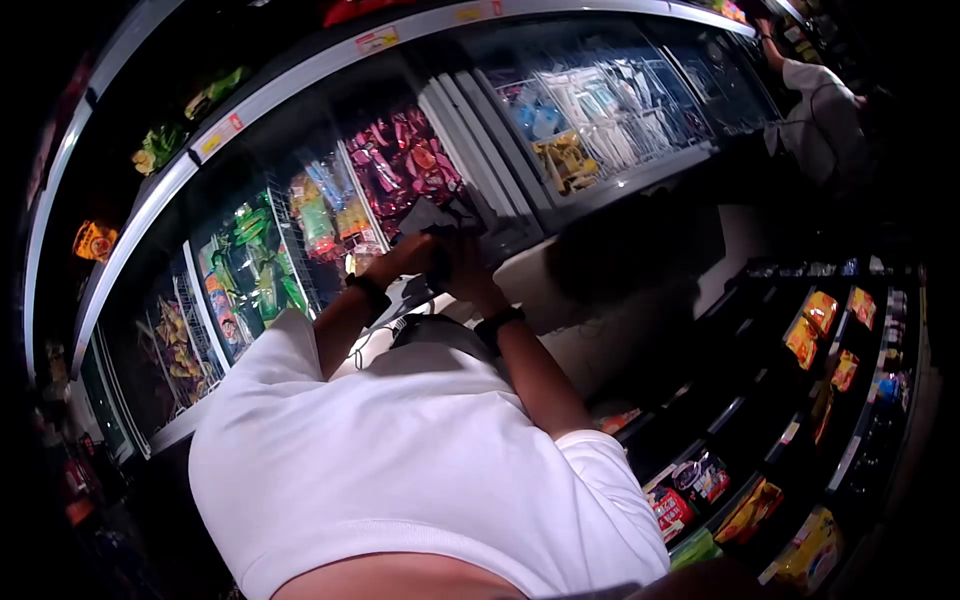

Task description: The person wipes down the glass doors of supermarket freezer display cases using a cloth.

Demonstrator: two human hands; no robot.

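My left hand (410, 256) and my right hand (466, 272) are close together in front of my chest, at the edge of a chest freezer (515, 222). Both look closed around something dark, but shadow hides the fingers and what they hold. A dark grey, angular thing (432, 216) shows just beyond them; I cannot make out its kind. Dark bands circle both wrists. Beneath the freezer's glass, near my left hand, lie pink-red packets (400, 160), mixed colourful packets (325, 210) and green packets (255, 245).
Farther along the freezer are blue-white packets (610, 105) and yellow packets (567, 160). A shelf edge (290, 100) with price tags runs above. Snack shelves (760, 455) with yellow and red bags stand at my right. Another person (820, 110) in white reaches up at the far right.
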